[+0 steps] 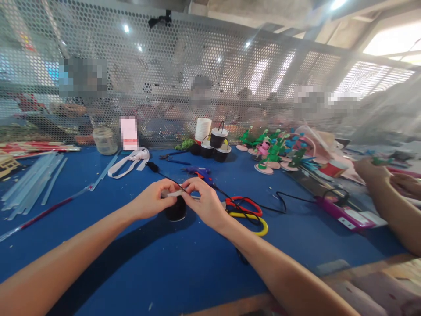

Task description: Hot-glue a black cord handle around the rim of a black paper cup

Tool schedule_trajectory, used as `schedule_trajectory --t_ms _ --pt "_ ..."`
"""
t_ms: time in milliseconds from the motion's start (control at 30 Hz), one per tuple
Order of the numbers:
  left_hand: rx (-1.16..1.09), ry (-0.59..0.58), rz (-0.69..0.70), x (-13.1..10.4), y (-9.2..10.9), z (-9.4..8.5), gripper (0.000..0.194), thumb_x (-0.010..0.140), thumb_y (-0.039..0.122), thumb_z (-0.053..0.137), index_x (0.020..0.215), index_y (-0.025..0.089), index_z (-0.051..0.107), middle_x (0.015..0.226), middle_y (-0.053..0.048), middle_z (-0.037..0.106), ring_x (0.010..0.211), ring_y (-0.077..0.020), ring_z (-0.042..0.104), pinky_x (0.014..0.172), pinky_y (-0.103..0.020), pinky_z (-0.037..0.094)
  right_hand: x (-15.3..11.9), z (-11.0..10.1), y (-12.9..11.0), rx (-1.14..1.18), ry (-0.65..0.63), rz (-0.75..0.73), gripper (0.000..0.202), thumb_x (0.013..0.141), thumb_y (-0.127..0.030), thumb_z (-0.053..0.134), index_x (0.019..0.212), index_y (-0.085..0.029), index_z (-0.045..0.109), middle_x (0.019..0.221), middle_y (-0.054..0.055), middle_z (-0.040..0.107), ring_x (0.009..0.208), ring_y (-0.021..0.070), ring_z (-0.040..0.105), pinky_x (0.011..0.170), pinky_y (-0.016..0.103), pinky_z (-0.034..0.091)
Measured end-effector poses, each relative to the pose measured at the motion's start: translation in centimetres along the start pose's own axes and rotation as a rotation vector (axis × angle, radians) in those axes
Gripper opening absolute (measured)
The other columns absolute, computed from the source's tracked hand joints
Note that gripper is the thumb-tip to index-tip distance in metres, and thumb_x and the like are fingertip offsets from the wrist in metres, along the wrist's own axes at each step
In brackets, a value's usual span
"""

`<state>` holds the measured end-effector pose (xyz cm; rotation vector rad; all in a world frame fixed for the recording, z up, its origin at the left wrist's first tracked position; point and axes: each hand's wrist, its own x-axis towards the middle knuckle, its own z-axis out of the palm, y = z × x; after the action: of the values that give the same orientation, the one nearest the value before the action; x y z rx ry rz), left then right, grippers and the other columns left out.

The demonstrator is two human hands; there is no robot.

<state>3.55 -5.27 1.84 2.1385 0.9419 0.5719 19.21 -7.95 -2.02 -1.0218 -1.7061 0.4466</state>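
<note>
A small black cup (175,211) stands on the blue table, partly hidden by both hands at its top. My left hand (161,197) is closed, thumb and fingers pinching a white strip (174,193) at the cup's rim. On the other side of the rim, my right hand (200,199) pinches the same strip with its fingertips. A thin black cord (169,177) runs up to the fingers of the right hand. Close to the right wrist lie scissors (263,228) with one red and one yellow handle. A blue glue gun (199,172) rests behind the hands.
Small black buckets with white rims (218,138) stand by stacked white cups (203,128). White ribbon (128,163), glue sticks (31,180) and a jar (104,141) lie leftward. Rightward are green figures (274,153), a purple power strip (345,213) and another person's arm (391,202).
</note>
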Motion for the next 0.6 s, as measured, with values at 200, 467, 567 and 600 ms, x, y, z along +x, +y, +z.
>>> schedule_trajectory --t_ms 200,467,567,600 --pt "0.096 -0.026 0.041 -0.2 -0.1 -0.3 0.011 0.069 0.024 0.047 0.063 0.016 0.045 0.094 -0.006 0.055 0.088 -0.0191 0.051 0.078 -0.032 0.039 0.2 0.0 -0.3 0.22 0.001 0.228 0.01 0.067 -0.02 0.055 0.06 -0.018 0.048 0.084 0.005 0.057 0.074 0.0137 0.054 0.071 0.029 0.042" --pt "0.052 -0.131 0.116 -1.0 1.4 0.1 0.01 0.067 0.015 0.049 0.059 0.016 0.043 0.093 -0.005 0.058 0.094 -0.0183 0.051 0.084 -0.032 0.038 4.8 -0.1 -0.6 0.612 -0.063 0.724 0.01 0.072 -0.009 0.049 0.068 -0.017 0.046 0.062 -0.002 0.061 0.061 0.0092 0.057 0.064 0.024 0.042" --pt "-0.016 -0.181 0.113 -1.3 1.7 0.2 0.012 0.066 0.013 0.049 0.056 0.015 0.042 0.098 -0.007 0.058 0.096 -0.0194 0.051 0.083 -0.031 0.038 8.1 1.0 -0.1 0.599 -0.149 0.777 0.015 0.075 -0.002 0.043 0.076 -0.016 0.048 0.06 -0.002 0.059 0.054 0.009 0.056 0.057 0.025 0.044" --pt "-0.044 -0.195 0.106 -1.4 1.7 0.2 0.012 0.066 0.013 0.049 0.056 0.015 0.042 0.099 -0.007 0.058 0.099 -0.0199 0.05 0.083 -0.031 0.038 9.3 1.5 0.2 0.585 -0.177 0.784 0.016 0.076 -0.001 0.042 0.077 -0.015 0.049 0.061 -0.001 0.058 0.055 0.0092 0.056 0.057 0.025 0.044"
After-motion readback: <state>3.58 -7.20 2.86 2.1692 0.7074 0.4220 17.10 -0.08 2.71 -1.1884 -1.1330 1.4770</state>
